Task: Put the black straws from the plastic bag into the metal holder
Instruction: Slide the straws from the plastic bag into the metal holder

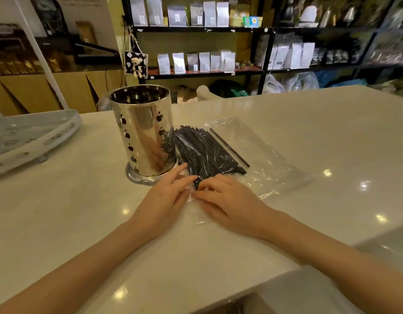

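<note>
A shiny metal holder (142, 132) with apple-shaped cut-outs stands upright on the white counter, and no straws show inside it. Right beside it lies a clear plastic bag (261, 155) with a bundle of black straws (205, 152) inside, and one straw lies apart along the bundle's right side. My left hand (166, 198) and my right hand (230, 200) rest at the bag's near end. Their fingertips meet on the plastic close to the straw tips. The fingers of both hands pinch the bag's edge.
A white perforated tray (26, 134) sits at the counter's left edge. Behind the counter (309, 123) are black shelves with white and silver pouches (196, 60). Cardboard boxes (48, 91) stand at the back left. The counter's near edge drops off at the lower right.
</note>
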